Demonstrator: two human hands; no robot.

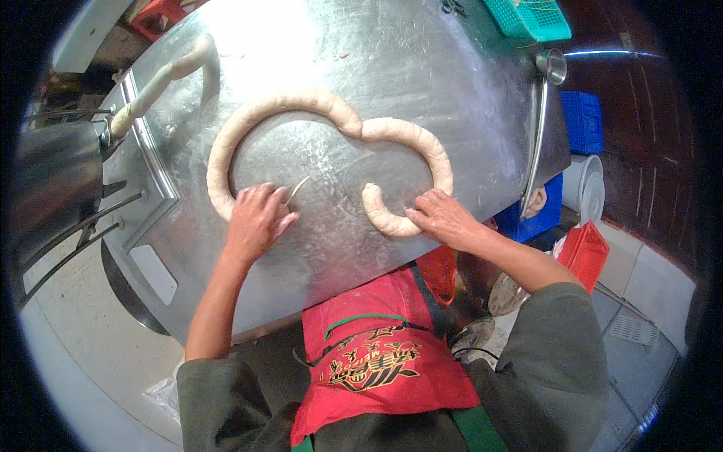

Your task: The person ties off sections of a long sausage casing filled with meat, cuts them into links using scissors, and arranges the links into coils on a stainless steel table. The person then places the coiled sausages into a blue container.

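Observation:
A long pale stuffed sausage [271, 106] lies in two joined curves on the stainless steel table, pinched narrow where they meet. My left hand [257, 220] grips its left end. A thin pale strand [297, 190], apparently casing, sticks out by the fingers; the very end of the sausage is hidden under the hand. My right hand [443, 217] is closed around the right curve, near the rounded free end [371, 192], which bends back toward the middle. At the far left, a pale casing-covered tube [164, 85] juts from a metal machine [56, 175] over the table.
The steel table [316, 248] has a raised bar [148, 135] at left. A green plastic basket [528, 22] and a metal cup [552, 66] stand at the far right. Beyond the right edge are blue crates [582, 121], a white bucket [590, 186] and a red basket [584, 257].

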